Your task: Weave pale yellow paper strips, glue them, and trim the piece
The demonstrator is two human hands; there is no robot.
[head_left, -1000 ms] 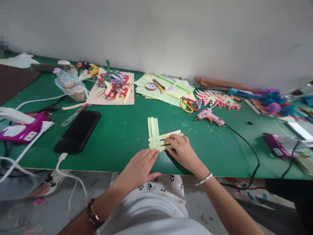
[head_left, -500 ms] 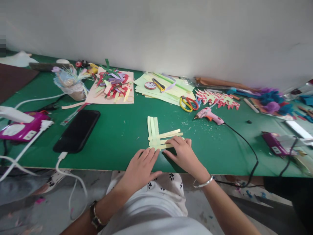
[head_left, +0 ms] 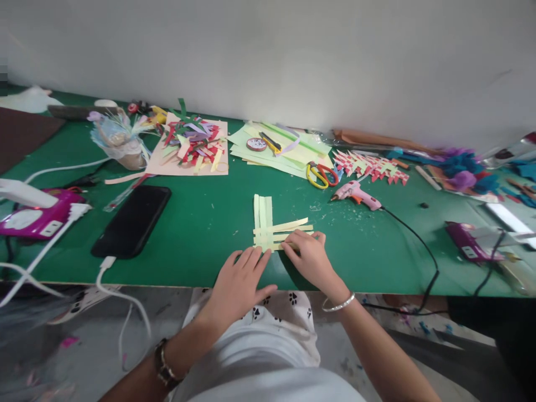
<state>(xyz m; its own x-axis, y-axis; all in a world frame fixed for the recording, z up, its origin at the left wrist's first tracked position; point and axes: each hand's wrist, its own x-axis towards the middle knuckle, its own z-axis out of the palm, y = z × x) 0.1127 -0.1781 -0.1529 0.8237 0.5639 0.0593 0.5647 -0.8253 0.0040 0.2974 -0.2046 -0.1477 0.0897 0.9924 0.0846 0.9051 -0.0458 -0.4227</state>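
Note:
Pale green and cream paper strips (head_left: 263, 215) lie woven together on the green table, some pointing away from me and others to the right. My left hand (head_left: 240, 285) rests flat at the near edge of the weave, its fingertips on the lower ends and the thumb stretched to the right. My right hand (head_left: 307, 255) is bent over the strips at the right, with thumb and index finger pressed together on a lower strip. Its other fingers curl over the strip ends and partly cover them.
A black phone (head_left: 133, 222) with a white cable lies left. Beyond the weave are scissors (head_left: 321, 175), a pink glue gun (head_left: 358, 195), light green sheets (head_left: 276, 152) and a peach sheet (head_left: 161, 162) under paper scraps. A purple power strip (head_left: 471, 241) sits right.
My right thumb and index finger have closed together on a lower strip. The upright strips now lie closer together. The whole view has shifted slightly.

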